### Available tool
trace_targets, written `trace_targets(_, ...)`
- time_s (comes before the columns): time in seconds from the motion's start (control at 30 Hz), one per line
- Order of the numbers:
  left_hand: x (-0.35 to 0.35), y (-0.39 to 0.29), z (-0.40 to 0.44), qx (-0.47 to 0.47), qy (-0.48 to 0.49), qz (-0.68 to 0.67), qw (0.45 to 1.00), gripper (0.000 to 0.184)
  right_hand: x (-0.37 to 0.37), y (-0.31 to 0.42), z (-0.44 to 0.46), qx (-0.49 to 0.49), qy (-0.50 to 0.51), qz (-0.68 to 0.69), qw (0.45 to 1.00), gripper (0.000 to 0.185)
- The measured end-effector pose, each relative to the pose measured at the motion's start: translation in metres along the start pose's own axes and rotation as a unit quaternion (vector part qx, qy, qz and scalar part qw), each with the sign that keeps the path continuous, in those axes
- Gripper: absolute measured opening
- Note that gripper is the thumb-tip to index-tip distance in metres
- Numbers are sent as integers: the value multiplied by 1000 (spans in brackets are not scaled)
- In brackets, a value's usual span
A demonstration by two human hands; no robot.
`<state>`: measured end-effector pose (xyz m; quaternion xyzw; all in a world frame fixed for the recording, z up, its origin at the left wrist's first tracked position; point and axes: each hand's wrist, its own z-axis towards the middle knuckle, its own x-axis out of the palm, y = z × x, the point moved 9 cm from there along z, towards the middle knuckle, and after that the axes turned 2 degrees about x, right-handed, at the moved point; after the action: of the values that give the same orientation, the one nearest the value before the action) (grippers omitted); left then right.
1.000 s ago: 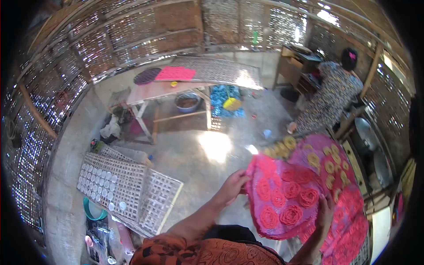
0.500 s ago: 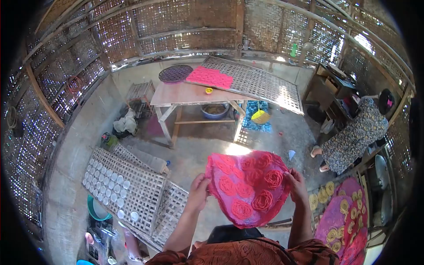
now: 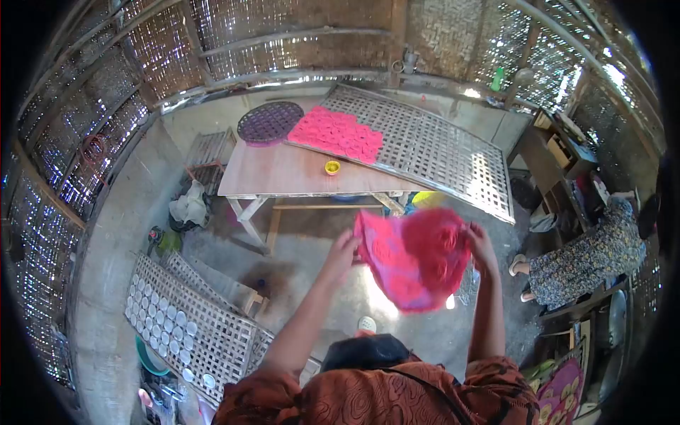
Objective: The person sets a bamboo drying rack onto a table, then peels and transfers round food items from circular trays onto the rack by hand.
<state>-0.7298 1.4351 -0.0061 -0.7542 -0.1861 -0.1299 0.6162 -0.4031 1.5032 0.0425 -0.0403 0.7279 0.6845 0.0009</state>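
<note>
A sagging pink cloth (image 3: 386, 248) with round, coiled pink noodle-like pieces on it hangs in front of me, blurred by motion. My left hand (image 3: 346, 249) pinches its left edge, and my right hand (image 3: 480, 248) grips its upper right edge. Beyond it is a wooden table (image 3: 273, 177) with a small yellow cup (image 3: 332, 167) near the front edge. Similar pink coiled pieces (image 3: 338, 134) cover the left end of a woven bamboo rack (image 3: 439, 145) that rests on the table and reaches past its right side.
A dark round woven tray (image 3: 269, 122) lies at the table's back left. Lower left, another bamboo rack (image 3: 227, 336) bears several white discs. A person in a patterned dress (image 3: 588, 244) bends by a wooden cabinet (image 3: 549, 149) at the right. Another patterned pink cloth (image 3: 563, 393) is at lower right.
I have come closer to the table. Both hands have lifted the pink cloth forward and up, and it now sags and tilts more. The cloth at lower right has mostly left view.
</note>
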Motion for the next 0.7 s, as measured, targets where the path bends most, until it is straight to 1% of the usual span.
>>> trace_targets(0.03,-3,-6,38,-2,5,4,1000,17,4,-7,40,11,8,0,1000,15)
trace_targets(0.1,-25,-1,95,0,-4,5,1000,18,15,-5,109,-51,-16,-50,997,16)
trace_targets(0.17,-50,-12,146,43,-13,28,999,19,49,-3,152,-67,2,-35,997,17)
trace_targets(0.2,-59,-29,153,51,-33,52,997,16,71,1,165,-80,0,-4,997,16)
trace_targets(0.23,-73,-38,162,50,-40,51,997,16,89,-4,181,-80,13,-23,996,16)
trace_targets(0.27,-95,-54,169,67,-74,50,994,16,110,-10,199,-76,23,-5,997,15)
trace_targets(0.3,-121,-68,176,84,-108,50,989,15,135,-14,214,-71,33,12,997,15)
trace_targets(0.33,-149,-83,184,114,-103,56,986,16,165,-16,225,-51,46,25,997,13)
trace_targets(0.37,-181,-99,191,145,-97,64,983,17,195,-19,240,-60,70,36,995,12)
trace_targets(0.43,-246,-119,205,120,-117,26,986,19,261,-27,264,-34,88,19,995,12)
trace_targets(0.5,-308,-150,211,148,-193,46,969,22,329,-35,285,-40,147,9,988,12)
trace_targets(0.57,-399,-154,236,155,-237,64,957,24,393,-53,311,-9,180,62,982,13)
trace_targets(0.6,-416,-167,240,147,-231,66,960,24,419,-55,322,-4,171,62,983,13)
trace_targets(0.67,-444,-203,239,143,-256,110,950,24,472,-45,344,-50,173,16,984,14)
trace_targets(0.7,-464,-211,248,143,-248,110,952,24,490,-46,361,-51,165,15,985,14)
